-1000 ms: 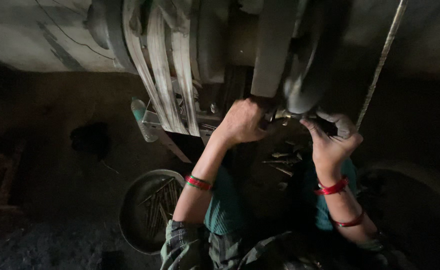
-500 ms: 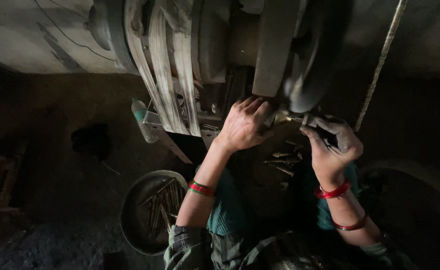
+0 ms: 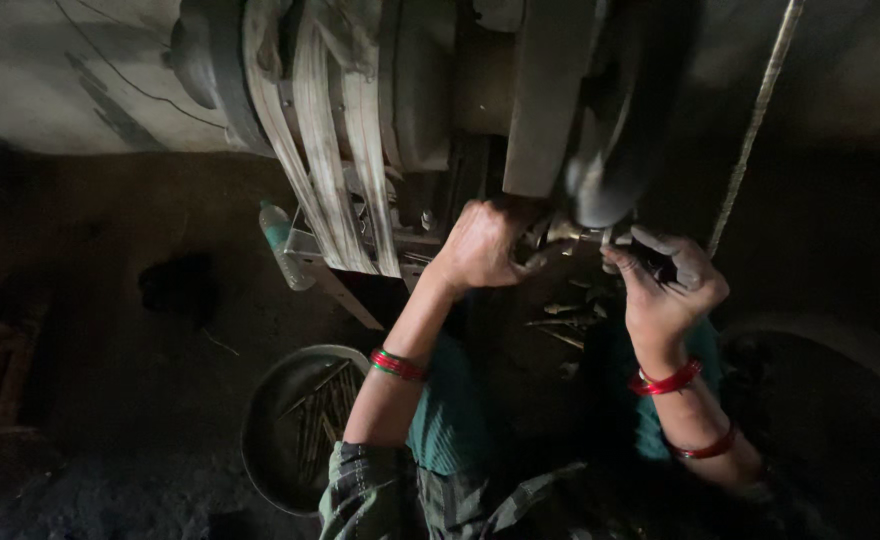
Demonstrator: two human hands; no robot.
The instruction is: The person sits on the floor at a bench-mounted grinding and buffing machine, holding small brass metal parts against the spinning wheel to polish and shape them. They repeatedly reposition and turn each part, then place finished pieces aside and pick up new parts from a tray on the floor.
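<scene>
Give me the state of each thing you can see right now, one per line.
left hand: closed, pressed against the machine under the wheel
right hand: fingers curled round a small dark part, too dim to identify
wheel: blurred, apparently spinning
belts: stretched over the pulley
bottle: leaning against the machine frame
bowl: on the floor, holding thin rods

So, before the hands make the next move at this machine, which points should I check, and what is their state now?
1. Left hand grips a part at the machine: ok.
2. Right hand holds a small dark piece beside the blurred wheel: ok.
3. Fingers apart from wheel: cannot tell.
4. Bangles away from the belts: ok.
5. Round pan holds thin rods: ok.
6. Lighting at the work point: not ok, dim.
</scene>
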